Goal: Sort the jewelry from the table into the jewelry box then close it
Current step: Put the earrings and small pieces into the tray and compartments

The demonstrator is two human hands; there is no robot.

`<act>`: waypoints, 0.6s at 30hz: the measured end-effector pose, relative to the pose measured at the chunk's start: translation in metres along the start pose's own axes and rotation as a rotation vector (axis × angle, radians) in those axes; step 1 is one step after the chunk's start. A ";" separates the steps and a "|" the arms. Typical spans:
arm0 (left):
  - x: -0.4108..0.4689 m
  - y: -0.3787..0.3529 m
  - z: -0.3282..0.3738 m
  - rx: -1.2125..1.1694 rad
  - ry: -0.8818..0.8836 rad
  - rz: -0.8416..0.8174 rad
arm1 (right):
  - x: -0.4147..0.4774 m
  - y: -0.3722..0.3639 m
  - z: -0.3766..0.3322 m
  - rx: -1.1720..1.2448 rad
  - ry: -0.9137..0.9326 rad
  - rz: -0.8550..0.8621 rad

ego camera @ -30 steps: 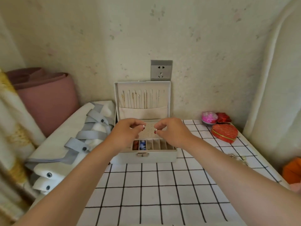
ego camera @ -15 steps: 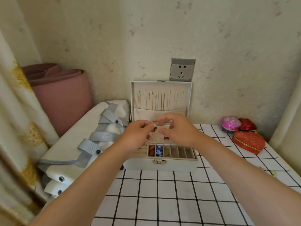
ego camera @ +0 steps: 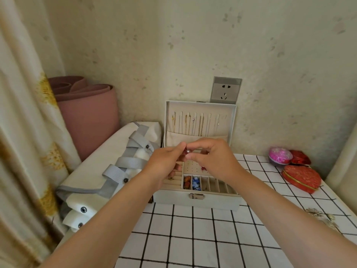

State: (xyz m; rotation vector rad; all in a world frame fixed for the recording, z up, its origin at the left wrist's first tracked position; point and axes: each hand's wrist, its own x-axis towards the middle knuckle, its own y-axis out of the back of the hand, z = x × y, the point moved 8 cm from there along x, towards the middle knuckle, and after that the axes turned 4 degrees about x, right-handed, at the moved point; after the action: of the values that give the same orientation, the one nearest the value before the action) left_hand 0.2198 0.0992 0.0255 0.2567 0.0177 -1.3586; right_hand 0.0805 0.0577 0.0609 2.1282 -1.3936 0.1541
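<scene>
- One stud (ego camera: 187,151) — pinched between left hand (ego camera: 166,165) and right hand (ego camera: 214,159), fingers curled, above the box (ego camera: 197,201), likely for seating in its peg panel (ego camera: 191,167)
- Lid (ego camera: 232,122) upright — open for loading
- Loose jewelry (ego camera: 322,219) on table (ego camera: 193,238), far right

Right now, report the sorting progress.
Done: gold chains hang in the pale grey jewelry box lid; red and blue pieces fill front slots. In hand: left hand and right hand pinch a small beaded piece. Left: metallic jewelry on the checked table, lid open.
</scene>
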 end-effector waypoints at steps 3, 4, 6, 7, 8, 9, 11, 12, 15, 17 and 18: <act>0.000 0.004 0.004 0.083 -0.056 0.025 | -0.001 -0.001 -0.006 0.033 0.031 0.036; 0.001 0.005 0.005 0.125 -0.080 0.024 | -0.001 0.000 -0.006 0.040 0.038 0.048; 0.002 0.005 0.005 0.163 -0.103 -0.003 | -0.001 -0.001 -0.005 0.035 0.047 0.058; 0.002 0.005 0.004 0.176 -0.111 -0.025 | 0.000 -0.001 -0.003 0.029 0.031 0.054; 0.002 0.005 0.004 0.210 -0.126 -0.048 | 0.000 -0.001 -0.001 0.023 0.007 0.047; 0.003 0.004 0.004 0.269 -0.152 -0.071 | 0.000 -0.001 0.001 0.007 -0.017 0.046; 0.003 0.008 0.004 0.403 -0.237 -0.071 | 0.002 0.002 0.007 -0.058 -0.057 0.072; 0.003 0.012 0.006 0.479 -0.304 -0.037 | 0.003 0.006 0.012 -0.101 -0.084 0.096; 0.002 0.016 0.012 0.785 -0.566 0.057 | 0.011 0.013 0.032 -0.268 -0.184 0.151; 0.001 0.012 0.010 0.928 -0.662 0.058 | 0.018 0.012 0.043 -0.389 -0.228 0.137; 0.002 0.011 0.007 0.975 -0.691 0.053 | 0.022 0.009 0.047 -0.441 -0.241 0.119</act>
State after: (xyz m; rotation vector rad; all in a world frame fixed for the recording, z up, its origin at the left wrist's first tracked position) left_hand 0.2297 0.0976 0.0341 0.5740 -1.2383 -1.2531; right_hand 0.0722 0.0129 0.0347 1.7393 -1.5241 -0.3464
